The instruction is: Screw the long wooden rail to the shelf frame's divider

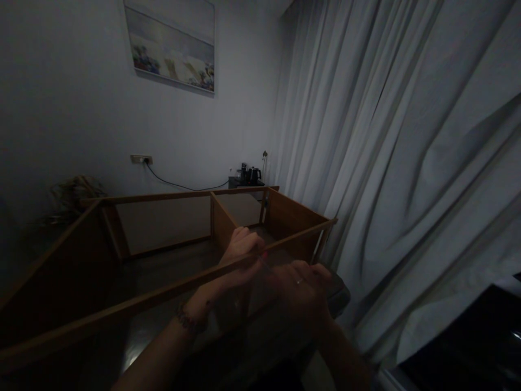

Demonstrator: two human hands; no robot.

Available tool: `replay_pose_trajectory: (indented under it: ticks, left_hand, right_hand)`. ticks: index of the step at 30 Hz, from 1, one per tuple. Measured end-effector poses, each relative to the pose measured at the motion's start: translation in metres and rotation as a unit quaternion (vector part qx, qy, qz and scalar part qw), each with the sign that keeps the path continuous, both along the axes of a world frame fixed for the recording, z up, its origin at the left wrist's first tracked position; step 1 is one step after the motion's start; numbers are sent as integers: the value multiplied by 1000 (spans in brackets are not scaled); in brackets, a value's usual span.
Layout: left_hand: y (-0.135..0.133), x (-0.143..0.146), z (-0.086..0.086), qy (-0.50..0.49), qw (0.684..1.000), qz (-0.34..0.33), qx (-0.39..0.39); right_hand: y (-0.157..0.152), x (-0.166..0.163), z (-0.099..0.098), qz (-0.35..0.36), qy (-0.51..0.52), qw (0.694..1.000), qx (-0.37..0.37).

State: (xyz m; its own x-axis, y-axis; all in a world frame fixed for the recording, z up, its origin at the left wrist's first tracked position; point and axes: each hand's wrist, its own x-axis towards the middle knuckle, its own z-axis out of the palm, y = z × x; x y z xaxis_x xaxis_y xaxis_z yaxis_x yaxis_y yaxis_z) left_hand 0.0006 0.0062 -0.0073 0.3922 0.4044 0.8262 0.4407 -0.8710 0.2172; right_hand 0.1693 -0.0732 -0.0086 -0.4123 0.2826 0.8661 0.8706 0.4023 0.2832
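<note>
A wooden frame [163, 293], with an upright panel at each end and a divider [223, 217] in the middle, stands in front of me. My left hand [243, 252] reaches over and under its front rail, fingers curled round the wood close to the divider. Just right of it, my right hand [303, 282] is closed, a ring on one finger. From its fingers a thin, pale rod [266, 264] slants up to the rail, where a small red spot shows. Blur and dim light hide what kind of tool it is.
A long curtain [386, 136] hangs along the right side. By the back wall, a black kettle [254, 175] stands on a dark cabinet. A cord [175, 184] runs there from a wall socket [141, 159]. Dried plants [77, 193] are at left.
</note>
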Motion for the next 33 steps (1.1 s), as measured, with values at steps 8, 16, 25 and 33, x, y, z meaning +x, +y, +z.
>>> replay_pose_trajectory:
  ticks: [8, 16, 25, 33]
  left_hand:
    - [2, -1, -2, 3, 1000, 0, 5]
    - [1, -1, -1, 13, 1000, 4, -7]
    - [4, -1, -6, 9, 1000, -1, -11]
    - [-5, 1, 1, -3, 1000, 10, -15]
  right_hand:
    - [-1, -18, -10, 169, 271, 913, -256]
    - [-3, -27, -10, 301, 451, 657, -523]
    - [-11, -20, -15, 46, 194, 969, -144]
    - [-1, -18, -31, 112, 293, 927, -206]
